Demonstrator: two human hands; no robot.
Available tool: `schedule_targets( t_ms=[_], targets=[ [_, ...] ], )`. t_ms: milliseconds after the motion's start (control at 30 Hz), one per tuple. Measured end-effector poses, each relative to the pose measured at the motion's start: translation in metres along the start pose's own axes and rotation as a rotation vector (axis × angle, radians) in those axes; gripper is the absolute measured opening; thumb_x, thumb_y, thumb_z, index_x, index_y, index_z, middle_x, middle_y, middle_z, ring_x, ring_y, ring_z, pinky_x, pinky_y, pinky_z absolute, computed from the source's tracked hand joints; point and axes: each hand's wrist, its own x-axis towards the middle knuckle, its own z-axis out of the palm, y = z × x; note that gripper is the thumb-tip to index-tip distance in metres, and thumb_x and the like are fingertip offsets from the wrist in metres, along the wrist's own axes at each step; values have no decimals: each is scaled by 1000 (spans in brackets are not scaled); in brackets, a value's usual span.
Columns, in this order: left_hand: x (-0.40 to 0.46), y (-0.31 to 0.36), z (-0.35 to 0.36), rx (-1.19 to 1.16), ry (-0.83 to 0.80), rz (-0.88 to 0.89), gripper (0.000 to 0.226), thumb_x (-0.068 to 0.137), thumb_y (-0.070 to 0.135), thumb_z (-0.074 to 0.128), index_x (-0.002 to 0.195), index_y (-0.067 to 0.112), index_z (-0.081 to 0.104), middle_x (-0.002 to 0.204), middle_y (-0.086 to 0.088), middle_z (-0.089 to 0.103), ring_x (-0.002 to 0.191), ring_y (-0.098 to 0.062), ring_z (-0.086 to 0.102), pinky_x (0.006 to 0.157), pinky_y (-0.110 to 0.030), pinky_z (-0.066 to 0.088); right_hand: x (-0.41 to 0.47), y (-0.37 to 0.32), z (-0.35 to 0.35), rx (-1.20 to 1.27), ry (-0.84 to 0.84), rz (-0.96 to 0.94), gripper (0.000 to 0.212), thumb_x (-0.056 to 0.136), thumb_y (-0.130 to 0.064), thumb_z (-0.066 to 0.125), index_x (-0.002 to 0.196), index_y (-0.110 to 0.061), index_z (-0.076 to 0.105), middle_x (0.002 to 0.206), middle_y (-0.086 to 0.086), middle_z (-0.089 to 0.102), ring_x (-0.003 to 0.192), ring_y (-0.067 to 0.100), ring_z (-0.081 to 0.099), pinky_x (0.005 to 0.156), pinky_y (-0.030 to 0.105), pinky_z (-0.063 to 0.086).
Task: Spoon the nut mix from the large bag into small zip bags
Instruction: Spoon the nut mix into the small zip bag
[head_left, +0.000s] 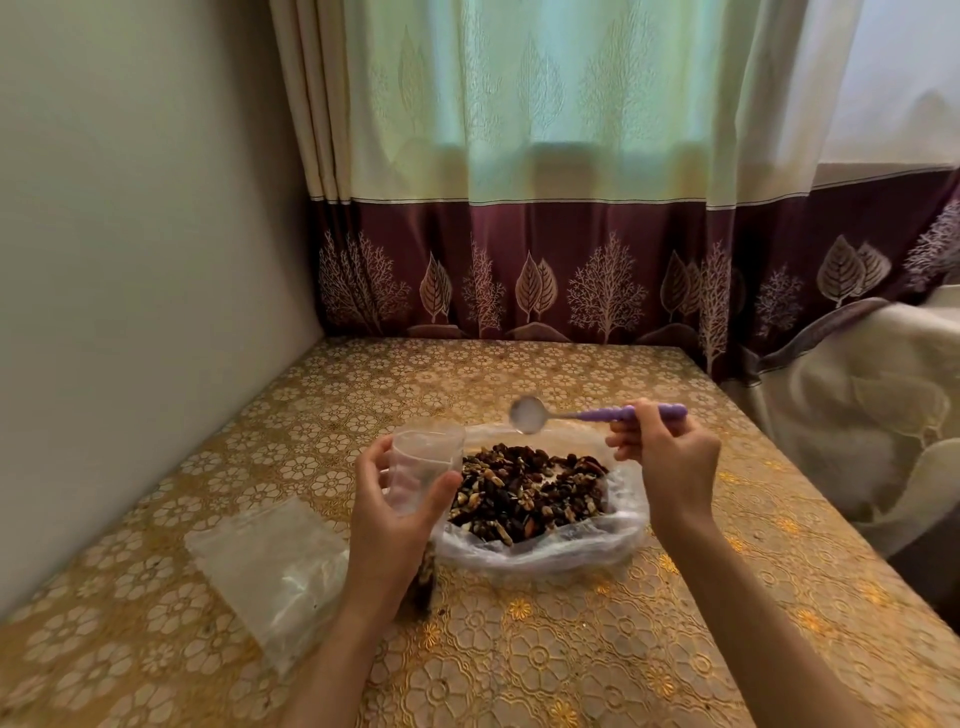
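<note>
A large clear bag (587, 545) lies open on the table, its rim rolled down around a heap of brown nut mix (524, 493). My left hand (389, 514) grips a small clear zip bag (423, 462) upright, mouth open, just left of the heap; some nuts show in its bottom below my wrist. My right hand (670, 457) holds a spoon (571, 414) by its purple handle. The spoon's metal bowl looks empty and hovers above the far edge of the large bag, right of the small bag's mouth.
A stack of flat empty zip bags (270, 566) lies on the table to the left. The table carries a gold floral cover (519, 649). A wall runs along the left, a curtain hangs behind, and a cloth-draped seat (857, 415) stands at the right.
</note>
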Motion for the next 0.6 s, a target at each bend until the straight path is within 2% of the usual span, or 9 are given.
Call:
schedule_targets(
  t_ms=[167,267,333,400,500,600],
  targets=[
    [0,1,0,4,4,13,66,62,51,66,118,39,33,113,16,53,102,-5,57,82,-21,49,2,17,-14,-286,57,-124,25,93,-15,56,69,-19,61,57,-10,65,46,3,62,42,14,48],
    [0,2,1,14,8,25,68,62,53,66,119,37,33,112,15,53,101,-4,58,82,-22,50,2,21,-15,-390,57,-176,24,94,-17,56,71,-18,62,64,-6,67,46,2,62,43,16,50],
    [0,5,1,11,12,33,76,59,67,65,120,34,34,110,16,53,95,3,59,78,-18,52,2,22,-12,-442,22,-209,25,93,-16,56,69,-22,61,66,-1,68,48,5,63,47,21,54],
    [-1,7,2,-1,15,35,94,47,82,62,121,31,34,108,17,53,89,12,58,69,-8,49,1,23,-6,-487,-37,-232,24,93,-14,57,70,-23,59,68,4,69,51,11,64,49,24,55],
    [-1,8,2,-19,12,33,99,42,84,61,121,30,35,108,18,53,86,17,57,66,-3,45,1,25,3,-514,-84,-191,27,93,-13,56,67,-22,59,68,6,69,53,17,65,49,24,53],
    [1,7,2,-29,5,44,97,46,81,63,122,27,36,110,15,54,87,15,59,66,-4,46,2,30,5,-437,-70,-32,32,94,-16,53,64,-18,64,63,3,70,49,11,63,50,21,54]
  ],
)
